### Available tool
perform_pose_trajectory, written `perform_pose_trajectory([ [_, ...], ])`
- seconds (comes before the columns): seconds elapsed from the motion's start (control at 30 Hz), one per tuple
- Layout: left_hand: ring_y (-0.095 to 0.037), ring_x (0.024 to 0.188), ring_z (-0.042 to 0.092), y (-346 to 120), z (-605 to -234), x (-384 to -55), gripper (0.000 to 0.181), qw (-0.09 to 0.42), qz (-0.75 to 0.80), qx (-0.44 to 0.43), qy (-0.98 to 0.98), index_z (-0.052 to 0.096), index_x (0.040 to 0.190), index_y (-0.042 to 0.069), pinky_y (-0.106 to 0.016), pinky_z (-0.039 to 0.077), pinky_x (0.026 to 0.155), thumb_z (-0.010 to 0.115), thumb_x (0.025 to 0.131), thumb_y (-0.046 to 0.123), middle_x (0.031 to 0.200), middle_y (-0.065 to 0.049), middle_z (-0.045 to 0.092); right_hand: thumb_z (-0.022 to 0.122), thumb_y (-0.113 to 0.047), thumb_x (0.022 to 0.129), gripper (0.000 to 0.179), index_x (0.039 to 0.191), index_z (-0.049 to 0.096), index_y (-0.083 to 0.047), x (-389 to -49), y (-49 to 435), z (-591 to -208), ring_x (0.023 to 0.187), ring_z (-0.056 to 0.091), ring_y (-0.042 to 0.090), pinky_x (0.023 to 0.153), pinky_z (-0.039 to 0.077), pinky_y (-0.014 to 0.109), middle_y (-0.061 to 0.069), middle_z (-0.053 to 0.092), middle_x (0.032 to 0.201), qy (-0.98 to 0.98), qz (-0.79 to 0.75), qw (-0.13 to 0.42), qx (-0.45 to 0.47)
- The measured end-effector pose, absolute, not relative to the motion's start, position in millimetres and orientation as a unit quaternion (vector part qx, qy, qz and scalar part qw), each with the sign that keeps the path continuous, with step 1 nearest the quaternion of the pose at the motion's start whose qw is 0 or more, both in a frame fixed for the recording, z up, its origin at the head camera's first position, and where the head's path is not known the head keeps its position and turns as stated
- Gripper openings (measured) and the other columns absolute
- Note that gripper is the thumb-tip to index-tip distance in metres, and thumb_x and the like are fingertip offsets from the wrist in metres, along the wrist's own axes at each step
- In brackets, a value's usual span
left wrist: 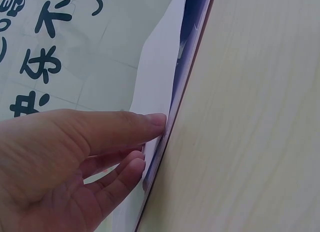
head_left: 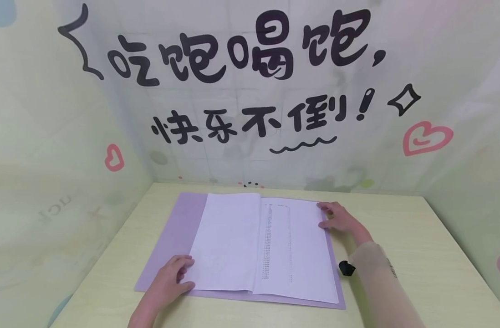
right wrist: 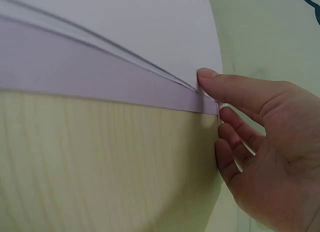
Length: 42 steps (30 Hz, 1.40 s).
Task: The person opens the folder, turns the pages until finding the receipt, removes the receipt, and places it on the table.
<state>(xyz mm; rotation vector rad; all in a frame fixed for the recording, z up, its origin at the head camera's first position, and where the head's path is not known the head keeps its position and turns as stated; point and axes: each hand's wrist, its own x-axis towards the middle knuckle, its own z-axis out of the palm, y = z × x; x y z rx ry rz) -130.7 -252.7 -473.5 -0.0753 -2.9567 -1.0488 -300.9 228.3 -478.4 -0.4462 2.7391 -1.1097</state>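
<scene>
A booklet with a light purple cover (head_left: 174, 237) lies spread on the table, white pages inside. Its left page (head_left: 229, 241) looks blank; the right page (head_left: 307, 255) carries columns of small print, too small to read. My left hand (head_left: 168, 280) is at the left page's near outer corner, pinching its edge; in the left wrist view the thumb (left wrist: 155, 122) lies on the paper, the forefinger mostly hidden. At the far outer corner of the right page, my right hand (head_left: 338, 216) pinches the paper, its thumb (right wrist: 207, 77) on top and its other fingers curled beside the edge.
The pale wood-grain table (head_left: 418, 255) extends around the booklet. Behind it stands a light wall sheet (head_left: 233, 159) with large black characters and pink hearts, with side sheets at left and right. A small black object (head_left: 347, 268) shows beside the right sleeve (head_left: 381, 278).
</scene>
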Motion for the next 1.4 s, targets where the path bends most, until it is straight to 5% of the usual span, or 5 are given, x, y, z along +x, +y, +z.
perform_pose_trajectory([
  [0.63,-0.006,0.087,0.053,-251,-475,-130,0.049,0.005,-0.341,-0.025,-0.94,0.066,0.116,-0.002,-0.019,0.053,0.079,0.083,0.07,0.0,0.12,-0.006,0.063,0.075,-0.015,0.086,0.062,0.14,0.049,0.003,-302,230,-481,0.116,0.047,0.043,0.102,0.041,0.061,0.031,0.044,0.128,0.924,-0.342,0.072,-0.156],
  [1.0,-0.006,0.087,0.053,-254,-477,-131,0.049,0.014,-0.334,-0.044,-0.941,0.067,0.114,-0.001,-0.02,0.053,0.079,0.084,0.069,0.002,0.121,-0.007,0.063,0.075,-0.01,0.085,0.057,0.135,0.053,0.005,-299,224,-482,0.107,0.05,0.037,0.094,0.045,0.053,0.026,0.052,0.117,0.928,-0.328,0.038,-0.175],
  [1.17,-0.005,0.086,0.053,-256,-478,-133,0.048,0.017,-0.336,-0.047,-0.94,0.067,0.113,-0.001,-0.019,0.053,0.079,0.085,0.068,0.002,0.12,-0.007,0.063,0.074,-0.007,0.086,0.057,0.137,0.05,0.005,-299,221,-482,0.11,0.054,0.037,0.101,0.045,0.056,0.025,0.058,0.119,0.928,-0.328,0.029,-0.174],
  [1.4,-0.004,0.086,0.052,-257,-478,-137,0.047,0.013,-0.338,-0.046,-0.94,0.067,0.113,-0.001,-0.018,0.053,0.078,0.083,0.069,0.0,0.121,-0.007,0.063,0.075,-0.008,0.085,0.057,0.137,0.052,0.0,-300,222,-481,0.098,0.056,0.026,0.088,0.051,0.04,0.016,0.062,0.107,0.923,-0.357,0.036,-0.135],
])
